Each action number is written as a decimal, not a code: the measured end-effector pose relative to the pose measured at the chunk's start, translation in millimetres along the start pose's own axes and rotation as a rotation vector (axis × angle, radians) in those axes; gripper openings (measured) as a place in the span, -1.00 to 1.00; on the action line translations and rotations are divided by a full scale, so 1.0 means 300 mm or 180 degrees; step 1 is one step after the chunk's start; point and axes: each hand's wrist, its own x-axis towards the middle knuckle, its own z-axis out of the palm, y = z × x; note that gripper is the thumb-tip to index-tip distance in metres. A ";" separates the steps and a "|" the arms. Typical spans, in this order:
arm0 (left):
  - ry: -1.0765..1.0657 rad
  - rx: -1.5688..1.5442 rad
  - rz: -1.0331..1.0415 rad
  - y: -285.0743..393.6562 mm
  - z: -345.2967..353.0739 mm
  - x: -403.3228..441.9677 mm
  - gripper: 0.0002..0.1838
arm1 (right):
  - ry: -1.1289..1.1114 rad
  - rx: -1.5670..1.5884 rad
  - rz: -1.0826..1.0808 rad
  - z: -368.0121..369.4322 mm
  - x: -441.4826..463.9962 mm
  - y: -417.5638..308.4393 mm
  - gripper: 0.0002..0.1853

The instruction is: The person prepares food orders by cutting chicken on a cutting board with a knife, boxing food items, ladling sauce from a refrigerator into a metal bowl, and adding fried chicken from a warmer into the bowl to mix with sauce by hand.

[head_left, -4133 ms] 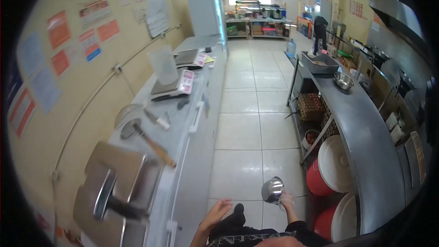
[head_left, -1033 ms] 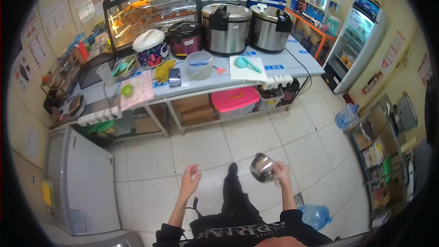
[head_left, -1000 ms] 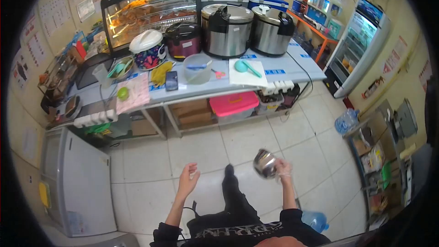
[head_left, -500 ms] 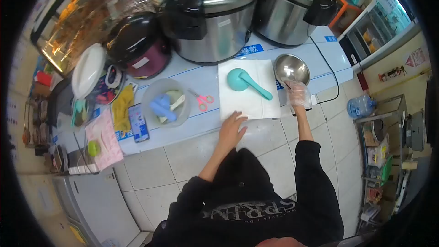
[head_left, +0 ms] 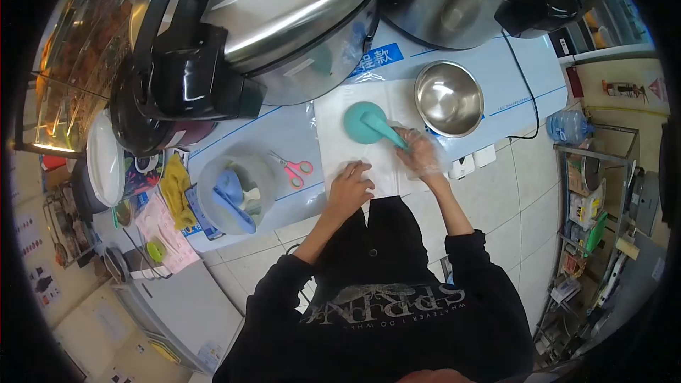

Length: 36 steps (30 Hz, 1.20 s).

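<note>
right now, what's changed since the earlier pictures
The bowl, earlier in the right hand, now sits let go on the table. That hand has moved left to the scoop; whether it grips is unclear. The left hand, in the air earlier, now rests on the paper. The scoop still lies there; the scissors stay put.

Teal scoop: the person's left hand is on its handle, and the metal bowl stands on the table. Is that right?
Not quite: the head view shows the right hand on the teal scoop, at its handle, while the left hand touches the white sheet. The metal bowl does stand on the table.
</note>
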 end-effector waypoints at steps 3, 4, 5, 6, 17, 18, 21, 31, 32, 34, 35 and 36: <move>-0.0030 0.0181 -0.0244 0.054 -0.033 0.026 -0.43 | 0.0516 0.0301 -0.0052 -0.008 0.010 -0.041 -0.53; -0.0068 0.0188 -0.0233 0.054 -0.027 0.030 -0.43 | 0.0793 0.0443 0.0036 -0.013 0.001 -0.060 -0.55; 0.0006 0.0328 -0.0240 0.056 -0.017 0.032 -0.42 | 0.0782 0.0464 0.0072 -0.011 -0.040 -0.075 -0.55; 0.0092 0.0456 -0.0258 0.059 -0.004 0.028 -0.40 | 0.0820 0.0132 -0.0054 -0.010 -0.107 -0.093 -0.57; -0.0036 -0.0122 -0.0021 0.012 0.003 0.031 -0.65 | -0.0144 0.0164 -0.0625 0.016 -0.288 0.075 -0.62; 0.0017 -0.0063 -0.0018 0.016 0.014 0.037 -0.69 | -0.0120 0.0197 -0.0617 0.015 -0.287 0.085 -0.62; -0.0151 -0.0131 0.0124 0.026 0.033 0.044 -0.73 | -0.0116 -0.0202 -0.0819 -0.004 -0.279 0.074 -0.59; 0.0926 0.0075 -0.0086 0.062 0.003 0.062 -0.93 | 0.1466 0.0006 -0.0399 -0.063 -0.052 -0.208 -0.33; 0.0773 0.0258 0.0038 0.023 0.016 0.046 -0.95 | 0.1513 -0.0014 -0.0425 -0.047 0.002 -0.188 -0.33; 0.0652 0.0476 0.0216 0.013 -0.009 0.037 -0.96 | -0.0479 -0.0541 0.0771 0.005 0.092 -0.141 -0.30; 0.0705 0.0477 0.0016 0.025 -0.040 0.043 -0.96 | -0.0027 -0.0177 0.0501 -0.014 0.080 -0.147 -0.35; 0.0762 0.0459 -0.0224 0.036 -0.062 0.047 -0.97 | 0.0004 -0.0199 0.0458 -0.007 0.093 -0.130 -0.35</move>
